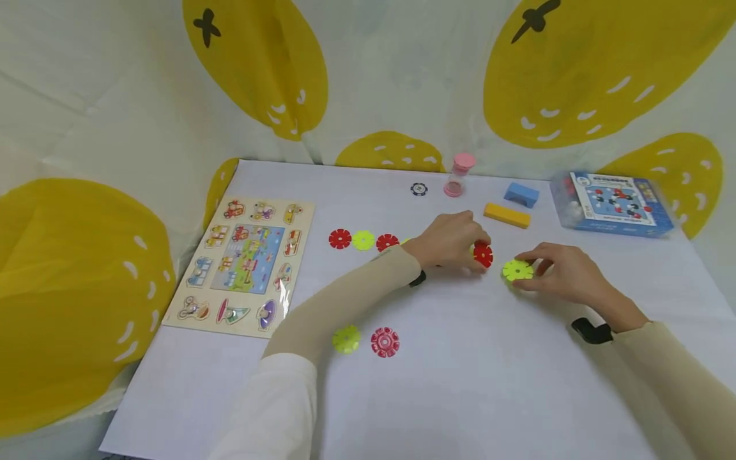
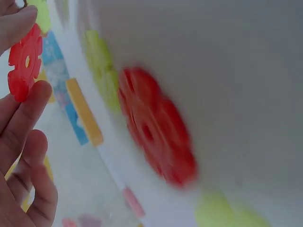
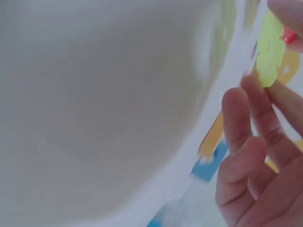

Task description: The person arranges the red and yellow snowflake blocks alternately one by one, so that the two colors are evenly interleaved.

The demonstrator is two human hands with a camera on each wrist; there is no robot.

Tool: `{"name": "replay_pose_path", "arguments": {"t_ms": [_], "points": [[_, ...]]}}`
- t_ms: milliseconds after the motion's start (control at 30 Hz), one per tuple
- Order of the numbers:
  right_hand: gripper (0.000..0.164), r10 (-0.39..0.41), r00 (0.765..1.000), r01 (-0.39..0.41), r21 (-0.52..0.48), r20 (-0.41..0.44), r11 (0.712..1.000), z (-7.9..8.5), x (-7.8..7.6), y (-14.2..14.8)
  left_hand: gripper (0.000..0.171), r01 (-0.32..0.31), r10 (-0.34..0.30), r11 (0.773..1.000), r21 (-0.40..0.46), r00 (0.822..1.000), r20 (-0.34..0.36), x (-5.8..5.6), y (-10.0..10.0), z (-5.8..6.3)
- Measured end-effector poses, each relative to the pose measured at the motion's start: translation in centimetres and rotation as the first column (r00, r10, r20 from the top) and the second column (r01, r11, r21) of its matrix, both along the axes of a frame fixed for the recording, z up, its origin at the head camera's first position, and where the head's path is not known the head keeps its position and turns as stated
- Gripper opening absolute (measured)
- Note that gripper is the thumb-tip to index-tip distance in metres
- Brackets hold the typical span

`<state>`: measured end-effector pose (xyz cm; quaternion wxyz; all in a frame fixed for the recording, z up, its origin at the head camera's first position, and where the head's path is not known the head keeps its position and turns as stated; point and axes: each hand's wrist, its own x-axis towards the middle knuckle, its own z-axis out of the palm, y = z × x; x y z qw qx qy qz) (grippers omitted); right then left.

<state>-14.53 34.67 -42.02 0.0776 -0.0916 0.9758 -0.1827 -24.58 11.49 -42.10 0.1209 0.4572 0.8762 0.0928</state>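
Observation:
My left hand (image 1: 451, 241) pinches a red notched plastic disc (image 1: 483, 255) between thumb and fingers, tilted on edge above the table. To its right, my right hand (image 1: 566, 275) pinches a yellow-green disc (image 1: 517, 271) of the same kind by its rim. The two held discs are apart. A row on the table runs leftward from the left hand: a red disc (image 1: 340, 239), a yellow-green disc (image 1: 363, 240) and another red disc (image 1: 387, 242), then more partly hidden by that hand. In the left wrist view, a red disc (image 2: 158, 127) lies beside a yellow-green one (image 2: 102, 71).
Nearer me lie a yellow-green disc (image 1: 346, 339) and a red disc (image 1: 385, 342). A wooden picture puzzle (image 1: 247, 259) is at left. Toward the back are a poker chip (image 1: 419, 189), pink sand timer (image 1: 459, 175), blue block (image 1: 521, 195), orange block (image 1: 506, 215) and plastic box (image 1: 612, 204).

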Motion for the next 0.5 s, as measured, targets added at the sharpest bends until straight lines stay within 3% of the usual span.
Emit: {"name": "replay_pose_path", "arguments": {"t_ms": [233, 500], "points": [[0.059, 0.046, 0.998, -0.049, 0.049, 0.052, 0.998, -0.5, -1.9, 1.4, 0.049, -0.003, 0.005, 0.999, -0.033, 0.999, 0.05, -0.3, 3.3, -1.9], [0.051, 0.077, 0.996, -0.079, 0.034, 0.054, 0.996, -1.0, -2.4, 2.1, 0.044, -0.076, 0.075, 0.997, 0.0, 0.987, 0.144, -0.1, 4.0, -1.9]]}}
